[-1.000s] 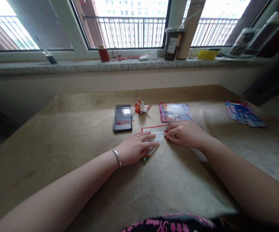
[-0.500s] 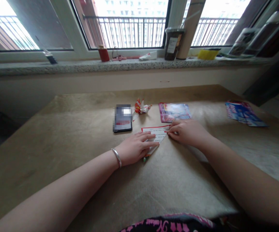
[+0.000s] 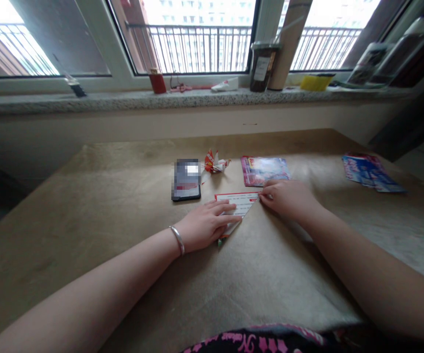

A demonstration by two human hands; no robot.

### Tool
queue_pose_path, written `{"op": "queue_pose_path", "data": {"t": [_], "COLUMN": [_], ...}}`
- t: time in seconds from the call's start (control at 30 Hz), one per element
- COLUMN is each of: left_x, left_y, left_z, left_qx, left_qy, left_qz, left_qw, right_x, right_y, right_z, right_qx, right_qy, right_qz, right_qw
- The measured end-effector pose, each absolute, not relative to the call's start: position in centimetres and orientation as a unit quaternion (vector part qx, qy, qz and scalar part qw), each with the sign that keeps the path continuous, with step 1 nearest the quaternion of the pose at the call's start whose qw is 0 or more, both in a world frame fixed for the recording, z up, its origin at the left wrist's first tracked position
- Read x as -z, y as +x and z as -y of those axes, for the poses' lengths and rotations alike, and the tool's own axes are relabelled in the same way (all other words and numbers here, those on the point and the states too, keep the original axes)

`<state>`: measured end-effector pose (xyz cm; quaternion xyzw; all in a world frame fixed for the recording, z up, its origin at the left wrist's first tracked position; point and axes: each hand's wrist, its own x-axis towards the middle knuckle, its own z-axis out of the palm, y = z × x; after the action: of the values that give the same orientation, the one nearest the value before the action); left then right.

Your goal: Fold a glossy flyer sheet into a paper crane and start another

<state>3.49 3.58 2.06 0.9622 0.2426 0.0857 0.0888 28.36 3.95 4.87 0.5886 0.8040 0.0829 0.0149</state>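
Note:
On the table lies a sheet of printed paper (image 3: 246, 198), folded into a triangle, white with red edging. My left hand (image 3: 208, 223) rests flat over its left part, fingers spread, a silver bangle on the wrist. At the paper's right corner, my right hand (image 3: 285, 197) has thumb and fingers pinched together on the tip. Beyond the paper stands a folded paper crane (image 3: 216, 163) in red, orange and white. To the crane's left is a dark phone-like device (image 3: 186, 180), its screen blurred out.
Behind my right hand lies a stack of colourful printed sheets (image 3: 265, 170). More blue and red printed sheets (image 3: 371, 172) are fanned out at the far right of the table (image 3: 87, 196). A red container (image 3: 157, 81) and a dark lidded cup (image 3: 262, 68) stand on the windowsill.
My right hand has slid slightly right along the paper's edge to the corner tip, uncovering more of the print. My left hand stays in place.

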Motion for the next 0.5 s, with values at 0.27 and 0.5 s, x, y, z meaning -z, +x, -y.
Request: {"op": "queue_pose_path", "data": {"t": [0.27, 0.5], "left_x": [-2.01, -1.97], "left_y": [3.57, 3.54], "left_z": [-3.63, -3.58], "left_qx": [-0.096, -0.101], "left_qy": [0.960, 0.960], "left_qz": [-0.243, -0.239], "left_qw": [0.098, 0.105], "right_x": [-4.58, -4.54], "right_y": [28.38, 28.48], "right_z": [-3.90, -4.19], "right_qx": [-0.111, -0.123], "right_qy": [0.600, 0.617], "right_qz": [-0.792, -0.777], "right_qw": [0.009, 0.030]}}
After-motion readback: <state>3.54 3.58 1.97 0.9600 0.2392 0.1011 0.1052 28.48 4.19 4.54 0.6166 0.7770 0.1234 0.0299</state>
